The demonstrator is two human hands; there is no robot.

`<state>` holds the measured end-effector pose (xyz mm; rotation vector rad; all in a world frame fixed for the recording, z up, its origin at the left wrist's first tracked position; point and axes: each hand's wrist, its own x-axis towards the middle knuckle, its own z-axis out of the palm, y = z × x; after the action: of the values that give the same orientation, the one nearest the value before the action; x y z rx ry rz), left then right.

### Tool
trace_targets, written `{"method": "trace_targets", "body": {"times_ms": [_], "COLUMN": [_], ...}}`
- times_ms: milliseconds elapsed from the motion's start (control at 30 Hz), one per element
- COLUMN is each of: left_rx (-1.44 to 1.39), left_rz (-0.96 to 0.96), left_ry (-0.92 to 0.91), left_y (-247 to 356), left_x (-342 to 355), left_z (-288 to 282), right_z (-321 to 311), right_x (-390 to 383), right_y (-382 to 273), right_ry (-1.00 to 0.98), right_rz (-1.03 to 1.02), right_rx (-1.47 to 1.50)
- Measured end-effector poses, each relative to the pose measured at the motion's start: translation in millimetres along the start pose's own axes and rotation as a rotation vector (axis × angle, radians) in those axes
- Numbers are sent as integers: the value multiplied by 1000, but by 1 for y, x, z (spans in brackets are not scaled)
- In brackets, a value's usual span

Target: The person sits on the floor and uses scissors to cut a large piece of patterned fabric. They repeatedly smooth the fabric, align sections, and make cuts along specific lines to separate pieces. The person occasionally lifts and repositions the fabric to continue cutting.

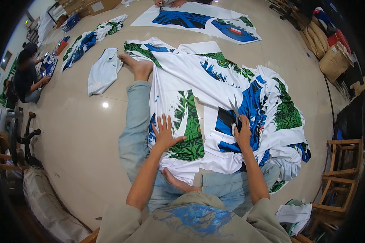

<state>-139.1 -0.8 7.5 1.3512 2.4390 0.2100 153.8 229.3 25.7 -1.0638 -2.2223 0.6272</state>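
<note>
In front of me a large heap of printed fabric, white with green and blue patterns, spreads over the floor and my legs. My left hand lies flat with fingers spread on a white-and-green fabric piece. A pair of scissors is in my right hand, its blades parted and pointing away from me above the blue-and-white cloth. A gap in the fabric between my hands lets the floor show through.
Beyond the heap, another person's hands work at a long printed sheet. A white cut piece and a patterned bundle lie at the far left, near a seated person. Wooden stools and paper sacks stand right.
</note>
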Motion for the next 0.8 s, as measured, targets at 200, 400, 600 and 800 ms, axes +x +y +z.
{"method": "trace_targets", "body": {"times_ms": [200,400,600,800], "left_rx": [34,-159,-185,-11], "left_rz": [-12,-118,184,60], "left_ry": [-148,-447,106,127], "left_y": [24,47,27,0], "left_x": [-108,-148,-37,42], "left_z": [13,-24,-46,-25], "right_z": [-59,-85,-43,17], "right_x": [-70,-97,-45,64], "right_y": [-16,-20,-48,-56], "right_ry": [-141,-209,30,-34], "right_rz": [191,287,89,-79], "right_rx": [-5,-33,42,153]}}
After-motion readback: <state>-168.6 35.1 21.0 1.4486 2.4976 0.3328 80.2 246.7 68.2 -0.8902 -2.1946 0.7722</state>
